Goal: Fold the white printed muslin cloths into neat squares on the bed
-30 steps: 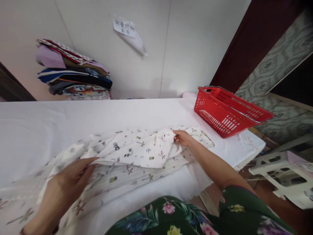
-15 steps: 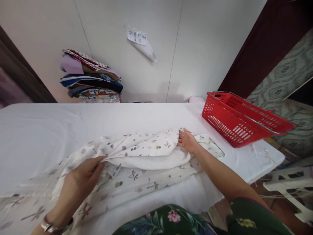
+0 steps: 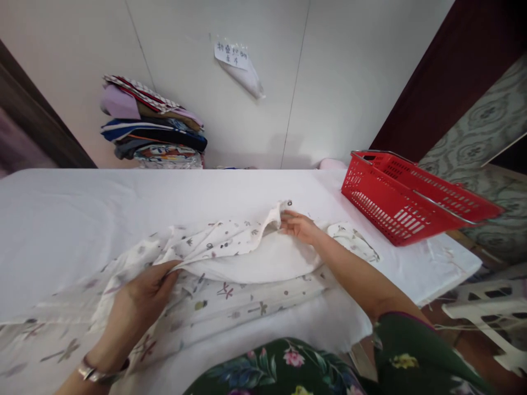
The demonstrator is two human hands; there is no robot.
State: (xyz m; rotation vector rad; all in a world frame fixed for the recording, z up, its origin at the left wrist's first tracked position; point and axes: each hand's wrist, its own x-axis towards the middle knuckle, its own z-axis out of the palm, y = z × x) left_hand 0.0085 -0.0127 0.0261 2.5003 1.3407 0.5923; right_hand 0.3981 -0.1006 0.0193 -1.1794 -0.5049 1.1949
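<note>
Thin, crumpled printed cloth [image 3: 247, 269] lies in soft folds on the smooth white table [image 3: 247, 192], pinched by the left hand [image 3: 138, 299], while the right hand [image 3: 302, 227] touches a curled flap [image 3: 269, 219], its grip unclear, the cloth's left end cut off.

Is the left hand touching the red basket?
No, the left hand pinches the printed cloth, well apart from the red basket near the right end of the white-covered table.

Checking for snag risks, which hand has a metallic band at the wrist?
The left hand, pinching the printed cloth: a metallic band circles its wrist. The right hand, nearer the red basket, shows a bare wrist.
</note>
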